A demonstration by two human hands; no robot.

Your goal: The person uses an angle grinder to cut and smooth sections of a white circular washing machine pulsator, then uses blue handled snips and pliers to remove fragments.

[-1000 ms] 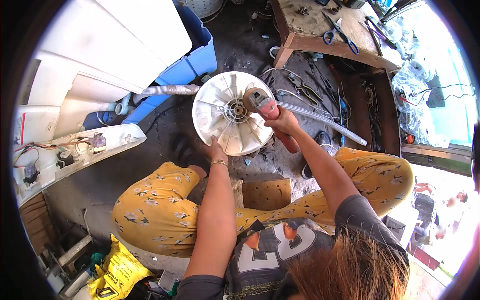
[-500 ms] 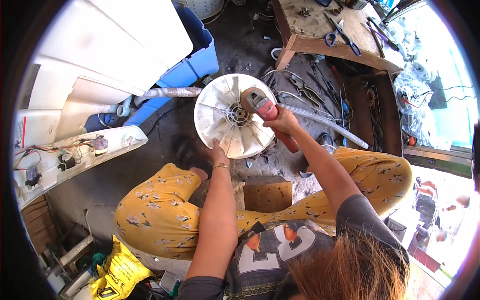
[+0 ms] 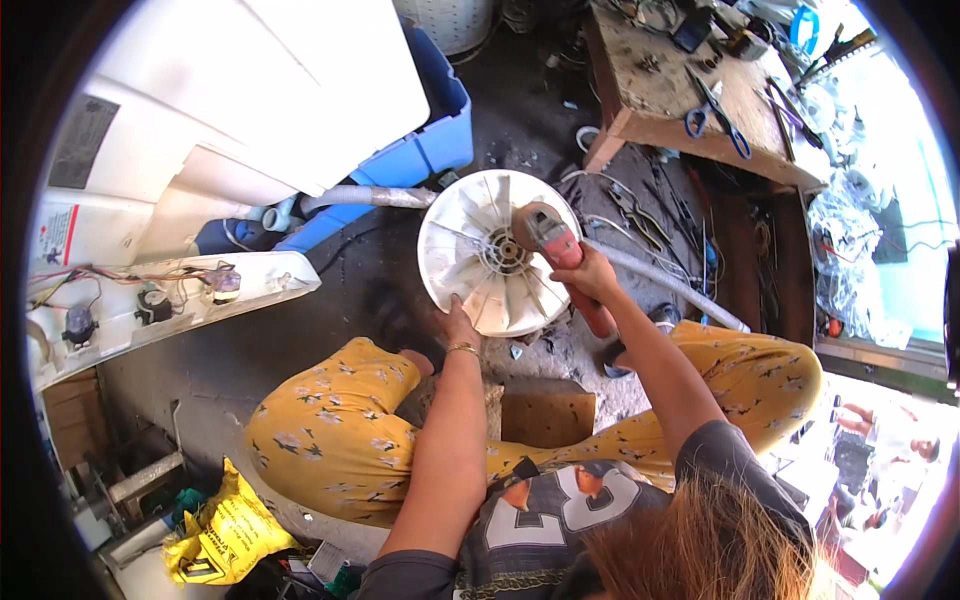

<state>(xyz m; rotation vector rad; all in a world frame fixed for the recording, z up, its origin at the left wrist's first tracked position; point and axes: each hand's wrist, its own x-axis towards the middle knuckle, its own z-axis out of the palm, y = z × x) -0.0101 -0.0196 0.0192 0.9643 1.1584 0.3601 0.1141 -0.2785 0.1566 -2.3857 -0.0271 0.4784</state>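
A white round ribbed plastic disc [image 3: 452, 236], like a washing machine pulsator seen from beneath, is tilted up in front of me. My left hand [image 3: 460, 324] grips its near rim, the thumb lying over the edge. My right hand [image 3: 588, 274] is wrapped round the body of a red angle grinder [image 3: 560, 246]. The grinder's head lies over the disc's right half, close beside the central hub [image 3: 506, 253]. Whether its wheel touches the plastic, I cannot tell.
A white appliance body [image 3: 250, 90] and blue tub [image 3: 440, 130] stand left, above a control panel [image 3: 180, 295] with exposed wires. Grey hoses [image 3: 380, 196] run beside the disc. Pliers [image 3: 640, 218] lie right. Scissors [image 3: 716, 112] rest on a wooden table [image 3: 640, 90]. A wooden block [image 3: 548, 415] sits between my legs.
The whole view has shifted, so everything appears farther right and a little lower. Both hands keep their grips, and the grinder's head remains near the hub.
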